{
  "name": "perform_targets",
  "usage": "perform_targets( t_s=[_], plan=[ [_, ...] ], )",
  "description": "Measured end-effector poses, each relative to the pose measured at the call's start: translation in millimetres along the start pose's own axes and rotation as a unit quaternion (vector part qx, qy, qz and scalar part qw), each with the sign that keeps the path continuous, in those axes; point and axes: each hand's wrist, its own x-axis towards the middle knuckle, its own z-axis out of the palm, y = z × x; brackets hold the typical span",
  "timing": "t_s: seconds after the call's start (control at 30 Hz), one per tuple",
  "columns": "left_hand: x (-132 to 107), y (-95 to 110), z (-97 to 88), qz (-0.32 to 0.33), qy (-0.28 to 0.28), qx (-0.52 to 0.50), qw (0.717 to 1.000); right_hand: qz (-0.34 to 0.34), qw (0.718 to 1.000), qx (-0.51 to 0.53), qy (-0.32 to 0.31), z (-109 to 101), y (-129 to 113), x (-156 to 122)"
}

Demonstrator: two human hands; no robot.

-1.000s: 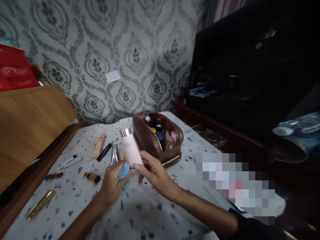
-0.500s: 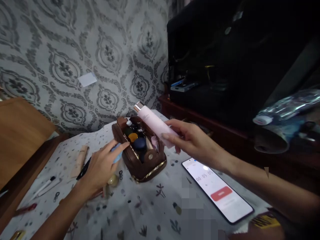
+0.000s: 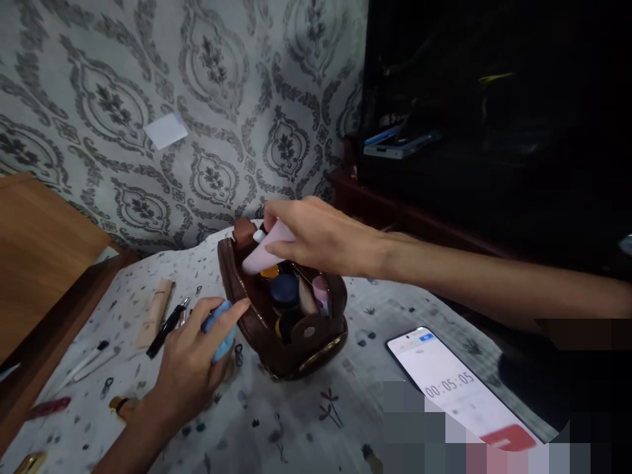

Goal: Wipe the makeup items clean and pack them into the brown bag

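Note:
My right hand (image 3: 316, 234) grips a pale pink bottle (image 3: 263, 253), tilted down into the open brown cosmetic pouch (image 3: 257, 316). The pouch stands on a patterned cloth (image 3: 296, 421) and holds several small jars and tubes. My left hand (image 3: 192, 359) is closed round a blue sponge (image 3: 220, 332), its fingertips touching the pouch's left wall.
A beige tube (image 3: 154, 313), a black pen (image 3: 168, 318), a white pencil (image 3: 81, 361) and a gold-capped item (image 3: 121, 405) lie left of the pouch. A phone (image 3: 459, 388) showing a timer lies at the right. A wooden cabinet (image 3: 44, 250) stands left, dark furniture (image 3: 494, 131) right.
My right hand has swung the pink bottle from above the pouch's right side down into its opening. My left hand with the blue sponge stays against the pouch's left side.

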Motion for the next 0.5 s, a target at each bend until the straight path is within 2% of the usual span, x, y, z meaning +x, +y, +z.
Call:
perform_targets(
  t_s=[0.17,0.27,0.37,0.5],
  plan=[
    [-2,-1,0.0,-0.001,-0.004,-0.011,1.0,-0.006,0.994,-0.077,-0.078,12,-18,34],
    [-2,-1,-0.3,-0.004,-0.006,-0.013,1.0,-0.016,0.99,-0.101,-0.097,24,-26,49],
    [-1,-1,-0.4,-0.004,-0.008,-0.012,1.0,-0.018,0.988,-0.104,-0.112,39,-27,59],
    [-2,-1,0.4,-0.003,-0.016,-0.014,1.0,0.017,0.985,-0.101,-0.138,55,-20,69]
  ],
)
